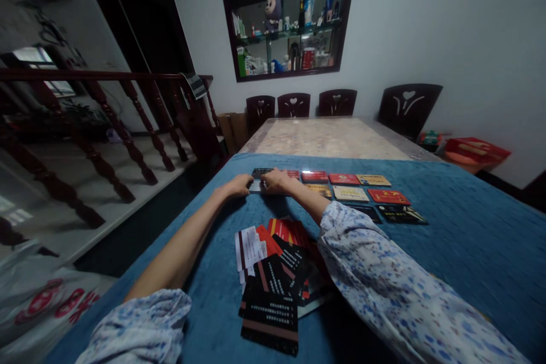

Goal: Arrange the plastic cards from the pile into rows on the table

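A pale card (256,186) lies at the left end of the laid-out cards, between my two hands. My left hand (239,185) has its fingers closed at the card's left edge. My right hand (278,181) is bent over its right side, fingertips pressed together on it and partly hidden. Just behind it is a black card (261,172). Rows of cards run rightward, among them a red card (343,178), a cream card (350,193) and a black-and-gold card (401,214). Nearer me, between my forearms, a loose pile of black cards (271,313), white cards (251,247) and red cards (288,231) overlaps.
A blue cloth (460,239) covers the near part of the table; bare marble-patterned tabletop (315,136) shows beyond. Dark chairs (293,106) stand along the far side. A wooden railing (136,153) and a white plastic bag (51,301) are on the left.
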`<state>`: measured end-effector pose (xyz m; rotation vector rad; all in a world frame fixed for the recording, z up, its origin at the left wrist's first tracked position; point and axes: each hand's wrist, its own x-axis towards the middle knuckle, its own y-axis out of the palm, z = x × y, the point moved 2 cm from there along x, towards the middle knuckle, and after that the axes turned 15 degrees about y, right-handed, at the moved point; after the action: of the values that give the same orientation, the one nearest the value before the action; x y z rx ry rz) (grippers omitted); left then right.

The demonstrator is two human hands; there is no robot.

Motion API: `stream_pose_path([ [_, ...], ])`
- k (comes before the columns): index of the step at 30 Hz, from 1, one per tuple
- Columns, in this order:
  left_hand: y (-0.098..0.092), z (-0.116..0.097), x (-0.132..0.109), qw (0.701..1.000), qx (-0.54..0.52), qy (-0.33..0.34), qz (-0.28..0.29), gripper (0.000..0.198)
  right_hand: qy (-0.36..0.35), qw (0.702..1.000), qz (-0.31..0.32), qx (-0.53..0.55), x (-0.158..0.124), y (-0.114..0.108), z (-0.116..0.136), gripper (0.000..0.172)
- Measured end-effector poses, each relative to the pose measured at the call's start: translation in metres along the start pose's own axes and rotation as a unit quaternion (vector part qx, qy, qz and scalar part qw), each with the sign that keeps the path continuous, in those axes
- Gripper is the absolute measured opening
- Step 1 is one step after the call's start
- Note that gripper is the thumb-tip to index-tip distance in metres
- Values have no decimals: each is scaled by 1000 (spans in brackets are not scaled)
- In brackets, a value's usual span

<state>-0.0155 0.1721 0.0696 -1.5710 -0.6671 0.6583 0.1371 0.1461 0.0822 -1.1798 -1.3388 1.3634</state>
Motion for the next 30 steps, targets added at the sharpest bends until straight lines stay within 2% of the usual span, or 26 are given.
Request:
stream_pose_path([
  [6, 3, -1, -1, 1000, 7, 9, -11, 33, -14, 1000, -3, -7, -2, -1, -1, 44],
  [10, 4, 0, -7, 999, 14, 6, -38, 52, -36, 999, -34, -9, -7, -4, -6, 54],
  [12, 5, 0, -12, 998, 16, 1, -54, 55, -51, 997, -52, -9, -11, -6, -11, 57],
  [17, 9, -8, -25, 993, 11, 16, -115, 47, -59, 995, -84, -2, -32, -9, -24, 46],
  [23, 15, -32, -39, 984, -18, 44, -173, 44, -43, 996, -77, 0, -65, 1, -43, 30],
  [30, 17, -83, -53, 977, -25, 126, -169, 44, -40, 996, -77, 16, -108, 8, -66, 28],
])
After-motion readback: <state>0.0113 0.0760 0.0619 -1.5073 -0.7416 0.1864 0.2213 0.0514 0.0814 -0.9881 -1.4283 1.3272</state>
